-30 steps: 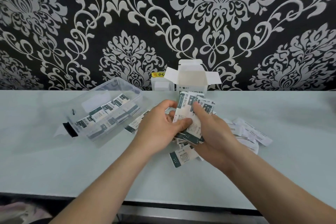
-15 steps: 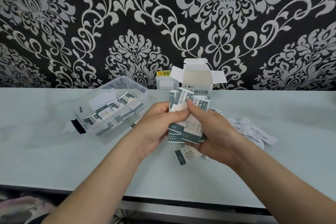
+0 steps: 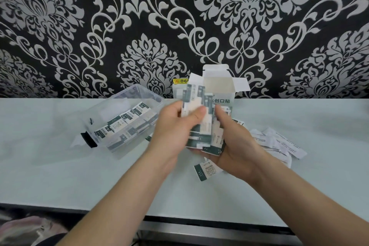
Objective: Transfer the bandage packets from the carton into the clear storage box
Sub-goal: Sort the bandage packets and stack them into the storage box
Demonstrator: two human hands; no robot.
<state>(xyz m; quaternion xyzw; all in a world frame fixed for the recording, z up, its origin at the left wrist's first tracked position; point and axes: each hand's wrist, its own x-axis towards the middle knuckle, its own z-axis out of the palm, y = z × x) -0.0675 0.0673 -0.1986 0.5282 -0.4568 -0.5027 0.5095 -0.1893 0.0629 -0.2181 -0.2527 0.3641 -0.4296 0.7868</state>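
Both hands hold a stack of green-and-white bandage packets above the table's middle. My left hand pinches the upper packets with thumb in front. My right hand cups the stack from below and the right. The white carton stands open behind the stack, against the wall. The clear storage box lies to the left, tilted, with several packets inside. One loose packet lies on the table under my right hand.
A heap of white packets lies on the pale table to the right of my hands. A small box with a yellow label stands left of the carton. The patterned wall rises right behind.
The stack has risen from near the table to in front of the carton. My left hand has slid up onto the upper packets, fanning them upward and left.
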